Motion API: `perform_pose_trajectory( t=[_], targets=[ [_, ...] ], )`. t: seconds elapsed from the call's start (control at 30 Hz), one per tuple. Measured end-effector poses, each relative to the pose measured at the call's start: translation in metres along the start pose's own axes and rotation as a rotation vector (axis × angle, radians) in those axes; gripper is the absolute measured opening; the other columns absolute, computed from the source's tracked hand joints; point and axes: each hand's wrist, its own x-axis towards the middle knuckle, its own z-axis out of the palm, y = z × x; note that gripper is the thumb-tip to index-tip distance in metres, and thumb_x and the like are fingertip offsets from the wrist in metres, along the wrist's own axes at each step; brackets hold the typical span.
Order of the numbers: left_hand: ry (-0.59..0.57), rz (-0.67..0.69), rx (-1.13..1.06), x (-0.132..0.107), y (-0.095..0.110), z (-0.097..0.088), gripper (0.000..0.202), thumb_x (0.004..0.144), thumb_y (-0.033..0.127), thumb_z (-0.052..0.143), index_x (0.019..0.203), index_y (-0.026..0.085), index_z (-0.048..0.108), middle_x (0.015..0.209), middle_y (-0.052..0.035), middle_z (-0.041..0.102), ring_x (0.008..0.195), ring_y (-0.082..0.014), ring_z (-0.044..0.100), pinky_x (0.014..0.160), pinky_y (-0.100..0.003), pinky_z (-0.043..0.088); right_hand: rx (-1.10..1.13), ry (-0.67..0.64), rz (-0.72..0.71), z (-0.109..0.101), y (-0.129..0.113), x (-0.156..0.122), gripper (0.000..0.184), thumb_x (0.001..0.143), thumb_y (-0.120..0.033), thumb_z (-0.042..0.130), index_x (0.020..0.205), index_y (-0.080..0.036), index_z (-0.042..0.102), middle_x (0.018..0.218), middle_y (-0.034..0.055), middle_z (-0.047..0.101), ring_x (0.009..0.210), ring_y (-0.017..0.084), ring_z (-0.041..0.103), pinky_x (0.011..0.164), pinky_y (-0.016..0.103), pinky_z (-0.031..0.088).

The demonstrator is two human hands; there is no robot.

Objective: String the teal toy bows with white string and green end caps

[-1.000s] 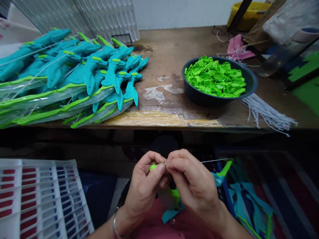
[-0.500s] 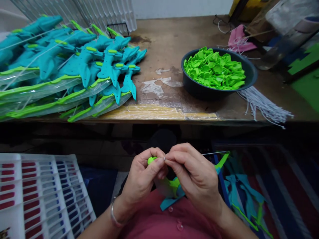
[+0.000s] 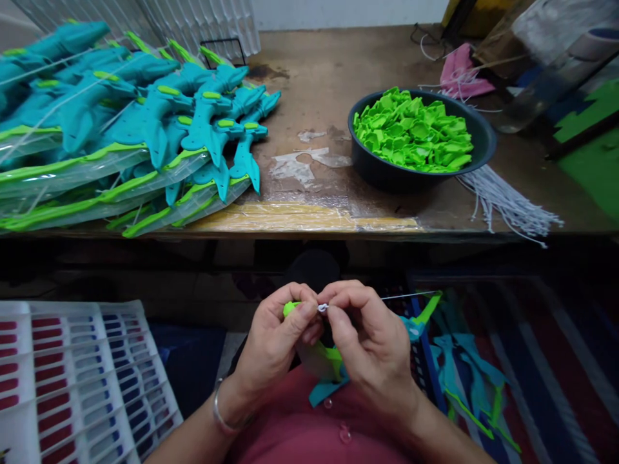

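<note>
String (image 3: pixel 322 309) is pinched between the closed fingertips of the left hand (image 3: pixel 278 330) and right hand (image 3: pixel 377 332), its visible length running sideways, rightward to a green tip (image 3: pixel 427 312).

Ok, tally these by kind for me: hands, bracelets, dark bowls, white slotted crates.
Hands: 2 (left hand, right hand), white cord at their fingertips
Bracelets: 1
Dark bowls: 1
White slotted crates: 1
Total: 5
The green pieces and turquoise items overlap too much to count.

Wkshop: near-identical teal pcs (image 3: pixel 157 119) piled (lots), worn bench (image 3: pixel 309 77).
</note>
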Motion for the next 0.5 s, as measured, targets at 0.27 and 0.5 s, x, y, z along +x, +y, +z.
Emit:
perform_pose_trajectory(
  t=[0.27, 0.5],
  targets=[
    [0.041, 0.022, 0.124, -0.001, -0.001, -0.004, 0.02, 0.097, 0.03, 0.068, 0.083, 0.016, 0.063, 0.081, -0.0007, 0.057, 0.075, -0.0096, 0.054, 0.069, -0.019, 0.044, -0.062, -0.078, -0.085, -0.005, -0.005, 0.004, 0.014, 0.093, -0.014, 0.067, 0.104, -0.021, 0.061, 0.096, -0.0008, 0.064, 0.086, 0.01, 0.062, 0.076, 0.022, 0.053],
    [-0.02, 0.044, 0.075, 0.002, -0.008, -0.005, 0.023, 0.098, 0.031, 0.065, 0.082, 0.015, 0.06, 0.075, 0.0017, 0.051, 0.06, -0.0063, 0.043, 0.056, -0.019, 0.035, -0.176, -0.157, -0.088, -0.018, -0.01, 0.012, 0.011, 0.097, -0.012, 0.062, 0.09, -0.019, 0.063, 0.084, -0.0016, 0.066, 0.077, 0.009, 0.063, 0.071, 0.021, 0.05]
  ],
)
